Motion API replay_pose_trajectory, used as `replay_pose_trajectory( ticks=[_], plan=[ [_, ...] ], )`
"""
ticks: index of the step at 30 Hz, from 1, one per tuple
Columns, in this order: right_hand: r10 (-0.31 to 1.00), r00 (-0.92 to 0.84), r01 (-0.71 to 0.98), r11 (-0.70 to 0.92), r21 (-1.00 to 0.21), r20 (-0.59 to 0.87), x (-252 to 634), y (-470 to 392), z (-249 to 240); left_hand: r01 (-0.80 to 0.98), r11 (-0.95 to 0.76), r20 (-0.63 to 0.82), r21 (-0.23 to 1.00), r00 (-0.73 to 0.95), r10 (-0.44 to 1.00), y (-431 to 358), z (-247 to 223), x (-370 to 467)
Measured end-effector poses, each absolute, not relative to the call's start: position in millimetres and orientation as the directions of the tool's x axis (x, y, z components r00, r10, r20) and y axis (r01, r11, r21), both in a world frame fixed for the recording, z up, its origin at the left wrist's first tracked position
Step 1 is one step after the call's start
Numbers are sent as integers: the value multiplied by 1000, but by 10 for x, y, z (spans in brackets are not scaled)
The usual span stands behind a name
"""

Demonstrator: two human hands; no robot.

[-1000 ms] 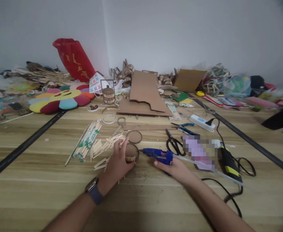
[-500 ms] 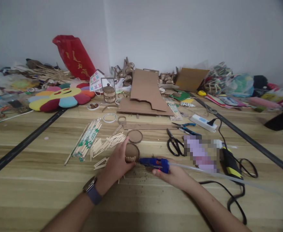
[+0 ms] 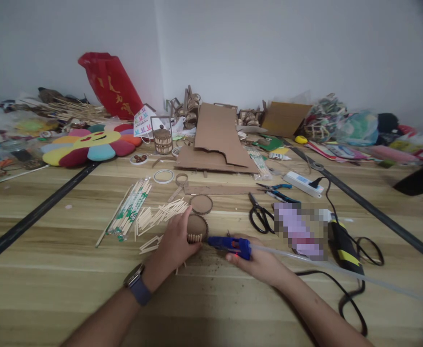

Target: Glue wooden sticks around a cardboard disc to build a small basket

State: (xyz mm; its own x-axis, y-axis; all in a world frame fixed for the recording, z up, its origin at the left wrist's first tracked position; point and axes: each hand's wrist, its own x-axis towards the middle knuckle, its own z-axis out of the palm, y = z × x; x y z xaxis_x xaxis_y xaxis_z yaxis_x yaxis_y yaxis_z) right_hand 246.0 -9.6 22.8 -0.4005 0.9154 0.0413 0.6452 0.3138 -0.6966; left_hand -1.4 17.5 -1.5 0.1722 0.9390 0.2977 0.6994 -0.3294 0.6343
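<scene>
My right hand [image 3: 260, 258] is wrapped round a blue glue gun [image 3: 231, 245] with a long clear glue stick trailing from its back. The gun's nozzle meets the edge of a round cardboard ring [image 3: 198, 224] with a row of short wooden sticks [image 3: 194, 238] along its near side. My left hand [image 3: 178, 241] closes on this ring from the left, thumb at the near side and fingers behind. Another cardboard ring [image 3: 201, 204] lies just beyond. Loose cut sticks [image 3: 166, 212] are scattered to the left of my left hand, partly hidden by it.
Packaged sticks [image 3: 131, 205] lie at left. Black scissors [image 3: 260, 216], pliers [image 3: 276, 188] and a white power strip [image 3: 303, 183] are at right, with a black cord [image 3: 345, 294] nearer me. Cardboard sheets [image 3: 218, 140] and a small stick-built bucket [image 3: 163, 140] stand farther back.
The glue gun has shifted very slightly left, its nozzle still at the ring's edge. My left hand keeps its hold on the ring.
</scene>
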Motion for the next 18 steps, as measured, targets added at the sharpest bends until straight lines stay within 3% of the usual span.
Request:
replay_pose_trajectory(
  ticks=[18],
  plan=[
    [927, -370, 673, 310, -672, 58, 2446, -121, 244, 709, -350, 308, 612, 193, 932, 176, -41, -24]
  ],
)
